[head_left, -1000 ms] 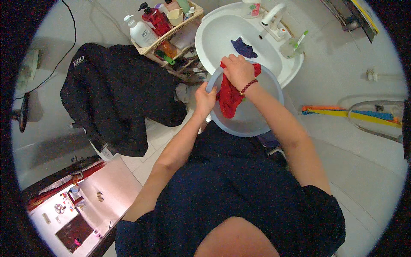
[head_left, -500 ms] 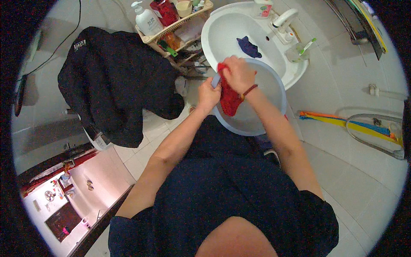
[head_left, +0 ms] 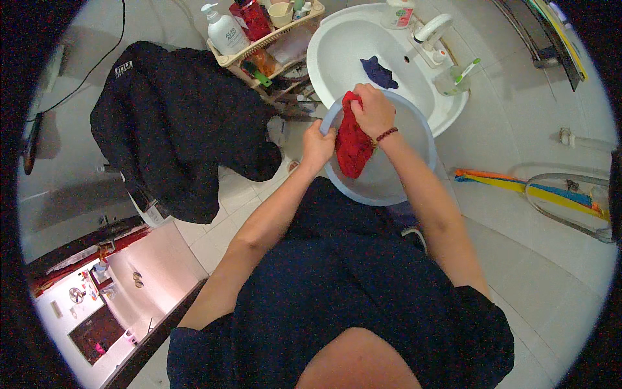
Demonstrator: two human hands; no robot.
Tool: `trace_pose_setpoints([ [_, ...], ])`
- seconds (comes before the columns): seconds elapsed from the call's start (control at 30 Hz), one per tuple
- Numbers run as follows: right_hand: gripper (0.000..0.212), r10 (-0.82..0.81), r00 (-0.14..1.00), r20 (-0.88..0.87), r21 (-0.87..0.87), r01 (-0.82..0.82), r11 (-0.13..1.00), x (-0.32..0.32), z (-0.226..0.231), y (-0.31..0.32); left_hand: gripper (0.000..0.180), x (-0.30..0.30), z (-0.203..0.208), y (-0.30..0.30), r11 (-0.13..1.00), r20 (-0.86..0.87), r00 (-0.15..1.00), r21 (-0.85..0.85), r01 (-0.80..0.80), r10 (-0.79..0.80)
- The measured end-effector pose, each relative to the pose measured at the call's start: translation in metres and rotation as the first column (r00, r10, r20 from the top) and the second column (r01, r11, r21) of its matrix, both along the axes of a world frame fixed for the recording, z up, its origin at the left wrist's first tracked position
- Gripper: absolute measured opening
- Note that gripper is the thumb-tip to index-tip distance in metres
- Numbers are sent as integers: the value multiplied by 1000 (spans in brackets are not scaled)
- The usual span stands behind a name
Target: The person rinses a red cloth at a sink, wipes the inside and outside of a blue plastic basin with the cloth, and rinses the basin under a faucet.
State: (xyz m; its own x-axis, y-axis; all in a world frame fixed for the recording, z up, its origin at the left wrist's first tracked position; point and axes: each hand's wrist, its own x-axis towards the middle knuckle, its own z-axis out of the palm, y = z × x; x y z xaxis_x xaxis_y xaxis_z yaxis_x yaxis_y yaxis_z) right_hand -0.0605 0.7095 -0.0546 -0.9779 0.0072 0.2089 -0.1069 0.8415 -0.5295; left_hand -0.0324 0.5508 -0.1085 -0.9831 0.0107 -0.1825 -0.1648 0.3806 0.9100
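A light blue plastic basin [head_left: 424, 146] is tipped against the front of the white washbasin. Its left rim is gripped by my left hand [head_left: 317, 144], thumb on the inner side. Bunched in the fist of my right hand [head_left: 375, 111] is the top of a wet-looking red cloth [head_left: 354, 146]. The rest of the cloth hangs down over the inside of the basin; its exact kind does not show. On my right wrist sits a dark red bead bracelet. Beyond, a crumpled dark blue cloth [head_left: 379, 72] lies in the washbasin bowl.
The washbasin [head_left: 330, 52] carries a white tap [head_left: 433, 29], a soap bottle [head_left: 396, 14] and a cup with a green toothbrush [head_left: 453, 79]. A beige shelf [head_left: 275, 44] with bottles stands left of it. A black garment [head_left: 175, 129] hangs at left. A grey hose [head_left: 551, 178] is at right.
My right hand has shifted slightly right with the red cloth, away from the basin's left rim, and more of the cloth shows. My left hand keeps its hold on the rim.
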Motion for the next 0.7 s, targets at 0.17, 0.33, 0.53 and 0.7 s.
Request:
trace_pose_setpoints([
  [0.17,26,-293,931,219,-688,360,630,18,-75,17,21,2,13,-4,988,141,989,137,-74,54],
  [0.33,26,-268,914,305,-828,394,400,16,-86,2,34,4,56,2,992,240,971,126,-6,-25],
  [0.53,25,129,982,139,-759,22,651,18,-64,-32,35,-39,0,-16,990,115,990,118,72,-86],
  [0.7,15,255,960,114,-457,-177,872,61,-41,-42,32,-35,5,-6,895,320,947,413,-166,28],
])
